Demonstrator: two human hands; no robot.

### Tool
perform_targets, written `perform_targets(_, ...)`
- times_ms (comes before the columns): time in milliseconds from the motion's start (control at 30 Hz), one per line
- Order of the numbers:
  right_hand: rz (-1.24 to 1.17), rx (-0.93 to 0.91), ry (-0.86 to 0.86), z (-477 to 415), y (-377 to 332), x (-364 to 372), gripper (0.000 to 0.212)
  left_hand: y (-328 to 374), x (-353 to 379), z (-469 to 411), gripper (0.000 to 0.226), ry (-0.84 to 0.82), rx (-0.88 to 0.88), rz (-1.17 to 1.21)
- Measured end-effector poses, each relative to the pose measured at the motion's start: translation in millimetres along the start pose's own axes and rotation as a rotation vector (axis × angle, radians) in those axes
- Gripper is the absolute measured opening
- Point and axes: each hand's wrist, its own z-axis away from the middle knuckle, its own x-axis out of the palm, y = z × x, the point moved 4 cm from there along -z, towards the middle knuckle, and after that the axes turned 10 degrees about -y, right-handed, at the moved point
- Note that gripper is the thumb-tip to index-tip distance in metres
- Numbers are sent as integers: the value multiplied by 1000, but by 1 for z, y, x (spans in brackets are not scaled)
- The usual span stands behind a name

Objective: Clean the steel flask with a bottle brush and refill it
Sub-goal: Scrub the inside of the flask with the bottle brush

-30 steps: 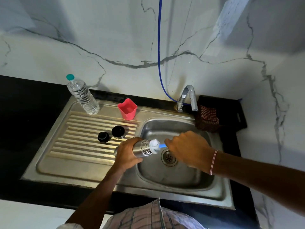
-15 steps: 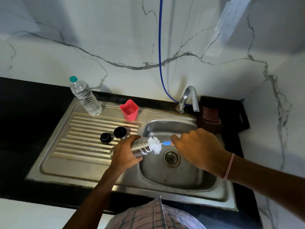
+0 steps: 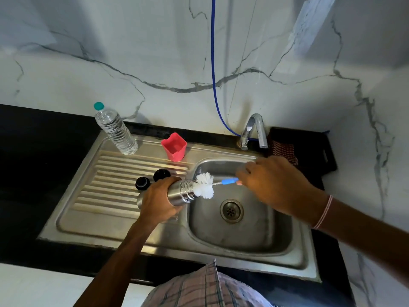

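1. Closest in, a checked shirt (image 3: 205,286) is at the front edge of the dark bench (image 3: 44,156), with the steel sink (image 3: 243,242) set into it.
2. The left grip (image 3: 159,202) is wrapped round the steel flask (image 3: 179,192). It holds the flask on its side over the basin's left edge, mouth pointing right.
3. The bottle brush (image 3: 204,186) has its white bristles right at the flask's mouth, mostly outside. The right grip (image 3: 272,185) is clenched on the blue handle, above the drain (image 3: 231,210).
4. Just behind the left grip, two black caps (image 3: 142,183) sit side by side on the ribbed drainboard.
5. Farther back stands a pink cup (image 3: 174,147), upright. A clear water bottle (image 3: 115,129) stands at the sink's back left corner.
6. At the back edge is the tap (image 3: 254,131), with a blue hose (image 3: 213,63) running up the marble wall. A dark basket (image 3: 309,147) fills the bench's far right corner.
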Motion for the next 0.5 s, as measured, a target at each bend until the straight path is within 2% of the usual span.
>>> perform_targets(33, 85, -12, 53, 3, -9, 3, 4, -2, 0, 1, 74, 4, -25, 9)
perform_targets(67, 116, -1, 56, 5, -16, 10, 9, -2, -1, 3, 73, 8, -41, 9)
perform_targets(233, 2, 88, -102, 9, -21, 5, 21, 9, 8, 5, 70, -44, -14, -21)
perform_targets(333, -342, 114, -373, -8, -17, 15, 24, 20, 17, 5, 70, -62, 35, -15)
perform_targets(400, -707, 136, -574, -16, -18, 33, 27, 29, 22, 3, 68, -67, 74, -32)
perform_targets(467, -1087, 270, -681, -18, -16, 47, 31, 33, 24, -1, 65, -71, 100, -41)
perform_targets(500, -1171, 308, -680, -18, -16, 51, 32, 33, 23, -2, 64, -71, 104, -48)
